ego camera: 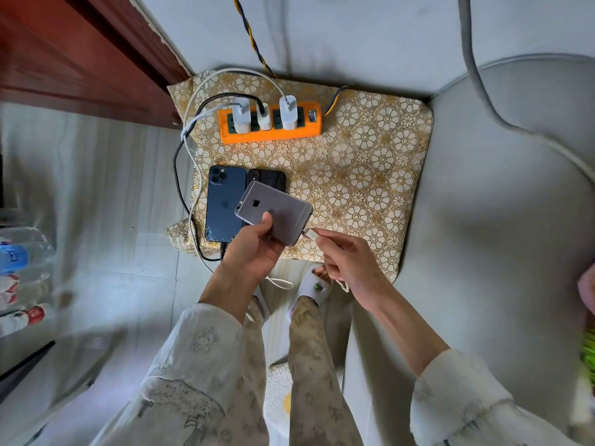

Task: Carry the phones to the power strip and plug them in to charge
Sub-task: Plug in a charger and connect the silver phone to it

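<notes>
The step in hand looks like plugging in the third phone: the grey phone [273,211] is held face down, nearer the person than the orange power strip [269,123], over two phones already lying on the patterned cushion [370,175]. The left hand [254,249] grips its lower edge, thumb on the back. The right hand [346,259] pinches the white cable plug [310,234] at the phone's port; next it needs a straight push home

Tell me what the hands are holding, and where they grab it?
The left hand grips the grey phone by its lower edge. The right hand pinches the white cable plug between its fingers, at the phone's port.
</notes>
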`<action>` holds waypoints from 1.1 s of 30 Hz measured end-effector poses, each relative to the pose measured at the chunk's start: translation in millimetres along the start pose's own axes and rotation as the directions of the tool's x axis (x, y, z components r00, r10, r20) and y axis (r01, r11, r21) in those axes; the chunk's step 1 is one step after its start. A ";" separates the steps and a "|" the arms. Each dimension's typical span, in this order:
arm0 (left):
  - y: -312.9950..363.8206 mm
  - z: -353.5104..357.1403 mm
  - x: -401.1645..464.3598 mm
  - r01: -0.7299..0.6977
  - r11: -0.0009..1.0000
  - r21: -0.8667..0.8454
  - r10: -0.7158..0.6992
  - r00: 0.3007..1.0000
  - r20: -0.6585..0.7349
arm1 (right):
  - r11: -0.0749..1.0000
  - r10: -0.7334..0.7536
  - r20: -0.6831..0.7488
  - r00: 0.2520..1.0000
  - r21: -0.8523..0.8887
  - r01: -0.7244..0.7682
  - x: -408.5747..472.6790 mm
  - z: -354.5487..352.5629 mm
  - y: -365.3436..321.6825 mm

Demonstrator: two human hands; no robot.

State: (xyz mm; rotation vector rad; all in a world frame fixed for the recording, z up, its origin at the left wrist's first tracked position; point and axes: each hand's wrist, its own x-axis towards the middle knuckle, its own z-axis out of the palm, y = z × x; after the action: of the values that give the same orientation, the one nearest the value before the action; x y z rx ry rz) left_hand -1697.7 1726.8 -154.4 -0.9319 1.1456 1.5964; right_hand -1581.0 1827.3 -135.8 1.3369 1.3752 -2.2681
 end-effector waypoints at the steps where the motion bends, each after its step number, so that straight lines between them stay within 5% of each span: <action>1: -0.5 0.1 -0.3 0.003 1.000 0.003 -0.003 1.000 -0.002 | 1.000 -0.008 0.000 1.000 -0.002 0.008 0.0 -0.1 1.0; 23: 0.9 7.3 -1.6 0.070 0.997 0.013 -0.069 0.998 -0.013 | 1.000 -0.019 0.076 0.997 -0.020 0.021 7.1 -11.2 -3.3; 28: 1.9 7.4 0.6 -0.052 0.989 0.140 0.061 0.996 -0.062 | 0.913 -0.118 0.043 0.992 -0.387 0.125 10.6 -10.5 -2.4; 33: 0.8 8.7 3.5 -0.176 0.944 0.279 0.210 0.973 -0.096 | 0.956 -0.013 0.058 0.998 -0.291 0.030 13.9 -8.1 3.5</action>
State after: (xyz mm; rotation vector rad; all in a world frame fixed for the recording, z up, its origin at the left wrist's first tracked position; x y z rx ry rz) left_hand -1700.0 1735.8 -155.0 -0.7666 1.5398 1.5020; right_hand -1582.3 1835.7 -150.0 1.1584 1.6350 -1.9976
